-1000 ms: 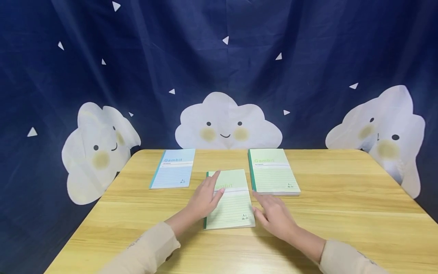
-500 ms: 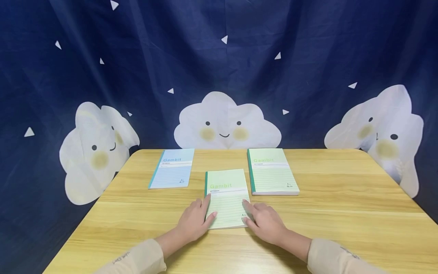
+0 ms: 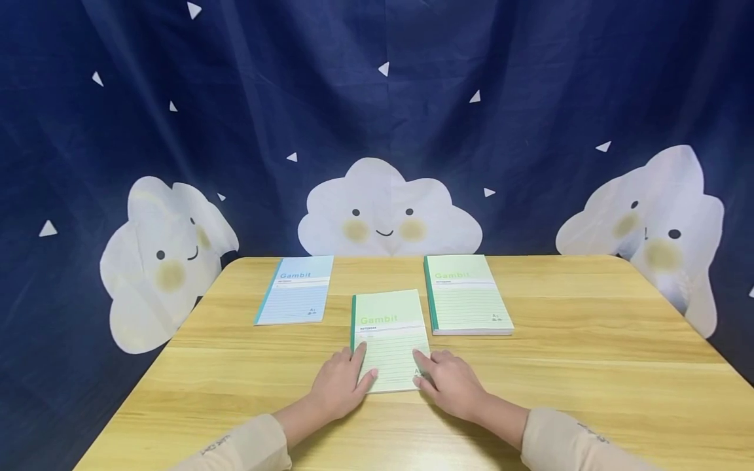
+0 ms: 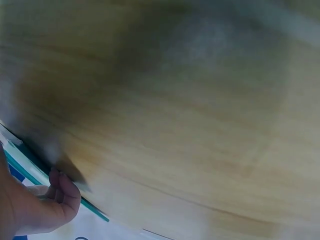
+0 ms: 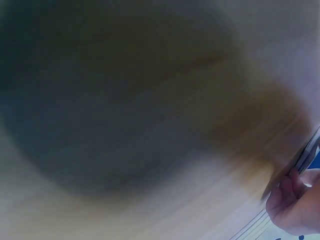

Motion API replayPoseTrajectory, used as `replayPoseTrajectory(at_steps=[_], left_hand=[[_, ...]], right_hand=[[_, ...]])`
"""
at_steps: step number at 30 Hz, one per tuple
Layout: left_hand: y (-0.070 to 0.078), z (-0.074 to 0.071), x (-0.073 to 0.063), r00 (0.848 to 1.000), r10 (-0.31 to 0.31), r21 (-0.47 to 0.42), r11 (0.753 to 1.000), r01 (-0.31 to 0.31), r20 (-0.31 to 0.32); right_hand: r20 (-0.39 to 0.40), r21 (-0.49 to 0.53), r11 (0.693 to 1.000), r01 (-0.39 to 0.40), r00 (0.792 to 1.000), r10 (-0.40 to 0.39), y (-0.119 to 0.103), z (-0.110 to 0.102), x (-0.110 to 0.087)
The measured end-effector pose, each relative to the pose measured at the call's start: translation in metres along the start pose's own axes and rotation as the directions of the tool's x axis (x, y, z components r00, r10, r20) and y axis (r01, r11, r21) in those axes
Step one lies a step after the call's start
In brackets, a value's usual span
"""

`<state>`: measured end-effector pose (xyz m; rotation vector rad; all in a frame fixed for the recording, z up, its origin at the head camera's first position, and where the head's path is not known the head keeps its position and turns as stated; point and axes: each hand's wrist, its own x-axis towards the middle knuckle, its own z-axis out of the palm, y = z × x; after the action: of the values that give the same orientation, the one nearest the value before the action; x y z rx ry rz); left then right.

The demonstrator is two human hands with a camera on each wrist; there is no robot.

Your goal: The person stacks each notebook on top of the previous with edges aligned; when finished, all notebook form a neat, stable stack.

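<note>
A green notebook (image 3: 393, 356) with a dark green spine lies in the middle of the wooden table, at a slight angle. My left hand (image 3: 341, 386) grips its lower left side, index finger and thumb over the cover. Across from it, my right hand (image 3: 450, 387) holds the lower right side, thumb and index finger over the corner print. In the left wrist view, curled fingers of the left hand (image 4: 42, 205) meet the green spine (image 4: 95, 210). The right wrist view has the right hand (image 5: 295, 205) with bent fingers against the notebook's edge (image 5: 307, 152).
A stack of green notebooks (image 3: 468, 301) lies behind and to the right, close to the held one. Toward the back left is a blue notebook (image 3: 297, 294). Behind the table (image 3: 589, 327) hangs a dark blue curtain (image 3: 265, 98) printed with clouds and triangles.
My left hand has drawn back off the cover to the notebook's lower left side. My right hand has come left onto its lower right side. The notebooks lie nearly where they were.
</note>
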<state>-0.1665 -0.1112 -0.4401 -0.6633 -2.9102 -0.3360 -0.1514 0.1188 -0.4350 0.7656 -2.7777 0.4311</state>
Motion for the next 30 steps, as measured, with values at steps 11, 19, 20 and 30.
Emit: replayPoseTrajectory(at_steps=[11, 19, 20, 30], left_hand=[[0.014, -0.003, -0.003, 0.985, -0.161, -0.218, 0.965, 0.143, -0.068], [0.004, -0.011, -0.004, 0.971, -0.237, -0.588, 0.784, 0.198, 0.012], [0.002, -0.013, -0.004, 0.969, -0.245, -0.642, 0.738, 0.209, 0.035], [0.003, -0.025, 0.004, 0.932, -0.315, -0.906, 0.317, 0.282, 0.180]], right_hand=[[0.026, -0.004, 1.000, 0.019, 0.999, -0.019, 0.000, -0.002, 0.000], [0.025, 0.052, 0.999, 0.001, 1.000, -0.003, 0.002, -0.002, -0.001], [0.031, 0.065, 0.998, -0.006, 1.000, 0.004, 0.002, -0.002, -0.001], [0.179, 0.343, 0.928, -0.143, 0.980, 0.085, 0.006, -0.014, 0.002]])
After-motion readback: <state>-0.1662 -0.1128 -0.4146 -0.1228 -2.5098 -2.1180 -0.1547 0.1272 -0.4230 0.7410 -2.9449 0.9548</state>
